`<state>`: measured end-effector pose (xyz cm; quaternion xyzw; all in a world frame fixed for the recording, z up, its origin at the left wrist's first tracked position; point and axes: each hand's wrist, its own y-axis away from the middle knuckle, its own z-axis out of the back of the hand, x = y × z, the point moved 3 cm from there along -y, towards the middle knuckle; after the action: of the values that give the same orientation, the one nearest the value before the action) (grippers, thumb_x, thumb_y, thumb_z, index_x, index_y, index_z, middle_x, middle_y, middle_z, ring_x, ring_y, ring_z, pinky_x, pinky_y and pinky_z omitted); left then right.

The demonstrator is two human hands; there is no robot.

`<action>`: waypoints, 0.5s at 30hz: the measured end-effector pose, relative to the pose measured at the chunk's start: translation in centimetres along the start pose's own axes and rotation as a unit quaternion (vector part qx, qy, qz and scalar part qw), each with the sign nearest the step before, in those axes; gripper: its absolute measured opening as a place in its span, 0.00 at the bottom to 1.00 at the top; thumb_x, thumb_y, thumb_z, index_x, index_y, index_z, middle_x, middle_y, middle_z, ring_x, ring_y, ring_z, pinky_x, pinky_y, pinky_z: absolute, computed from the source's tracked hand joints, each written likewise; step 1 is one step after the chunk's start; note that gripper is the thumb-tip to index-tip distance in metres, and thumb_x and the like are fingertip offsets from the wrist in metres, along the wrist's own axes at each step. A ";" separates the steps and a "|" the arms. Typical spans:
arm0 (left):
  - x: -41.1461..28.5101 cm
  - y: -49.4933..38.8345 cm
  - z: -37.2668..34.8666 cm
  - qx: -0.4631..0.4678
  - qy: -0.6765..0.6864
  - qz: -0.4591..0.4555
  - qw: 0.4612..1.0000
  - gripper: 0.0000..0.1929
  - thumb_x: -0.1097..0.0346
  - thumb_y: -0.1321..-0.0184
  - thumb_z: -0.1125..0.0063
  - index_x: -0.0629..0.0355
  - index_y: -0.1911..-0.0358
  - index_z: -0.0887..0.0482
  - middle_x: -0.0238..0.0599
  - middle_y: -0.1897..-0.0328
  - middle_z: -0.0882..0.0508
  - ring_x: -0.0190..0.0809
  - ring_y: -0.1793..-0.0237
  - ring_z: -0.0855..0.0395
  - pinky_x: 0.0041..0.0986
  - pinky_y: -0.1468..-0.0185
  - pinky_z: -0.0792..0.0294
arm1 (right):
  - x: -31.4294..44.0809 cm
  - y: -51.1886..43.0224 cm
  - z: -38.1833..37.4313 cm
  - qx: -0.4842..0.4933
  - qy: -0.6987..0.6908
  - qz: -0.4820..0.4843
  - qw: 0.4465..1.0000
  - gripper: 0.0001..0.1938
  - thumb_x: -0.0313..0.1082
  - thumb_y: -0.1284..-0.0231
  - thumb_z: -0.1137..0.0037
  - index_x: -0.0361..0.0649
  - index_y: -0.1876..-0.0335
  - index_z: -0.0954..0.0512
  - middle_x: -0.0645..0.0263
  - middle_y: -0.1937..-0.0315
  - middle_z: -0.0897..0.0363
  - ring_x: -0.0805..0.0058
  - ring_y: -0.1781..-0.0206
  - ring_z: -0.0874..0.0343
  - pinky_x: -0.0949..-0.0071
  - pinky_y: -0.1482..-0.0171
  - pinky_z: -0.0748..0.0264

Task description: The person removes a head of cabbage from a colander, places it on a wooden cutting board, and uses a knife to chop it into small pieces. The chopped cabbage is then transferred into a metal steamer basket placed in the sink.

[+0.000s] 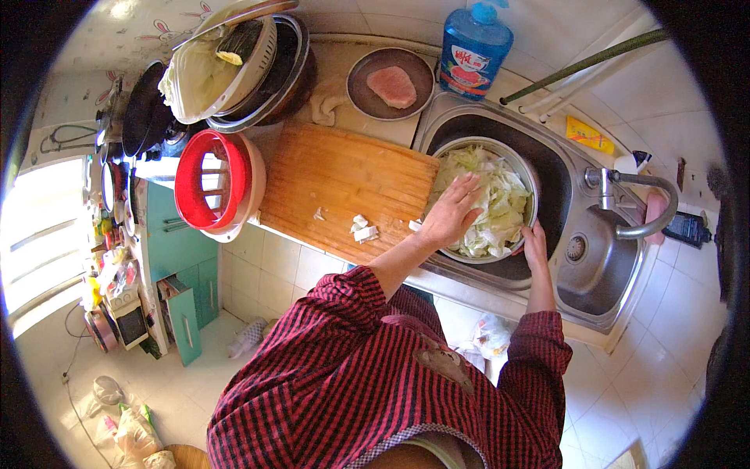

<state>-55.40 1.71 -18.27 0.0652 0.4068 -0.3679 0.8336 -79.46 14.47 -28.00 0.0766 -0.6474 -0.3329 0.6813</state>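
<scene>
A round metal basin filled with chopped cabbage sits over the left bowl of the sink. My left hand lies palm down on the cabbage at the basin's left side, fingers stretched out. At the lower right, my right hand grips the basin's rim, its thumb on the near edge. Left of the basin is a wooden cutting board, with a few white cabbage pieces near its front edge. The board's right end meets the basin's side.
A plate with a slab of raw meat and a blue detergent bottle stand behind. A red plastic basket overhangs the counter's front left. The faucet arches over the right bowl. A teal drawer sticks out at left.
</scene>
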 end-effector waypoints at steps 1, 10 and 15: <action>0.0 -0.2 0.6 -0.012 -0.002 0.003 1.000 0.25 0.65 0.37 0.44 0.56 0.36 0.30 0.49 0.28 0.35 0.54 0.28 0.40 0.43 0.27 0.45 | 0.0 0.0 -0.1 0.000 -0.009 -0.007 1.000 0.23 0.29 0.37 0.60 0.41 0.35 0.35 0.57 0.59 0.23 0.69 0.75 0.21 0.73 0.83 0.21; 6.0 13.3 15.2 -0.165 -0.216 0.219 0.937 0.39 0.58 0.45 0.34 0.53 0.30 0.40 0.53 0.26 0.42 0.59 0.27 0.45 0.49 0.29 0.46 | 2.5 1.3 0.0 -0.006 0.057 0.011 0.998 0.24 0.31 0.39 0.58 0.35 0.37 0.32 0.60 0.50 0.22 0.75 0.53 0.24 0.75 0.50 0.27; 6.2 17.1 12.5 -0.137 -0.183 0.275 0.934 0.48 0.51 0.46 0.33 0.60 0.27 0.49 0.59 0.25 0.47 0.63 0.27 0.49 0.49 0.26 0.52 | 2.7 0.9 -0.3 0.004 0.065 0.049 0.997 0.24 0.32 0.39 0.58 0.36 0.36 0.32 0.60 0.48 0.23 0.74 0.51 0.24 0.75 0.48 0.28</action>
<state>-33.62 5.46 -17.76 -0.0088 0.2602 -0.0709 0.9629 -79.00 13.60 -25.34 0.0685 -0.6061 -0.2910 0.7371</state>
